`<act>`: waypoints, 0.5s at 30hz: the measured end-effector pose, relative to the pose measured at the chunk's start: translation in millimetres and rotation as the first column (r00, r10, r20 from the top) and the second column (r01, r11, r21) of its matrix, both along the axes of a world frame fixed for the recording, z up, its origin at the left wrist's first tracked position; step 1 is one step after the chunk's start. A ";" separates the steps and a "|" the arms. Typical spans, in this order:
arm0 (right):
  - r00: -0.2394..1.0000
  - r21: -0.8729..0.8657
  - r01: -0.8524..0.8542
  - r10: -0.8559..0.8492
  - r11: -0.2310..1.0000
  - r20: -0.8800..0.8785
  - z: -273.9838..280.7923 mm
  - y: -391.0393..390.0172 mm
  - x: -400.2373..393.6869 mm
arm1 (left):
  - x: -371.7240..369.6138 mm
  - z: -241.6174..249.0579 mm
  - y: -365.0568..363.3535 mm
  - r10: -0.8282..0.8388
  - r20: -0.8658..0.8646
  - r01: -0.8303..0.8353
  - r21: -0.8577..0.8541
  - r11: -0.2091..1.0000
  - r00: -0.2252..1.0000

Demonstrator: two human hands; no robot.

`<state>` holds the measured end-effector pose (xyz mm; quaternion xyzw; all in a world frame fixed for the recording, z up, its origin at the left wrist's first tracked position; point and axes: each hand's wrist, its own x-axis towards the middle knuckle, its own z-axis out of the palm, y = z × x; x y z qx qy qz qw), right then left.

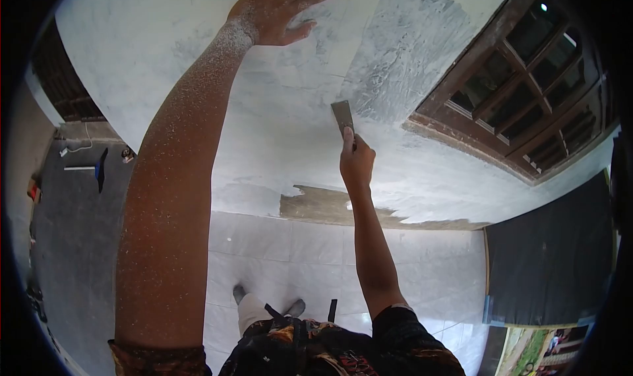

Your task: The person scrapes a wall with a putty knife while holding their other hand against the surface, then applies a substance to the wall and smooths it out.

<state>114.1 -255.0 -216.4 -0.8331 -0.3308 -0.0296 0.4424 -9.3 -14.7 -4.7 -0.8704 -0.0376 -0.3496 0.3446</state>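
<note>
A wall with patchy white and grey coating fills the middle of the view. My left hand lies against its upper part, fingers spread, with white dust over the wrist and forearm. Lower and to the right, my right hand grips a putty knife by its handle, thumb along the blade side. The flat metal blade points up, its edge right at the wall surface. Above the blade runs a rougher grey, streaked band of coating. Near the wall's foot a bare brown strip shows.
A brown wooden window with panes is set into the wall at right. Pale tiles cover the floor below. A dark sheet hangs at lower right. At left, a blue-headed tool with a white handle lies on grey floor.
</note>
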 end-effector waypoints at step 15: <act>0.999 -0.030 0.033 -0.034 0.999 -0.022 6.2 4.9 -1.0 | -2.1 -3.6 -2.1 -0.034 0.008 0.034 -0.032 0.999 0.999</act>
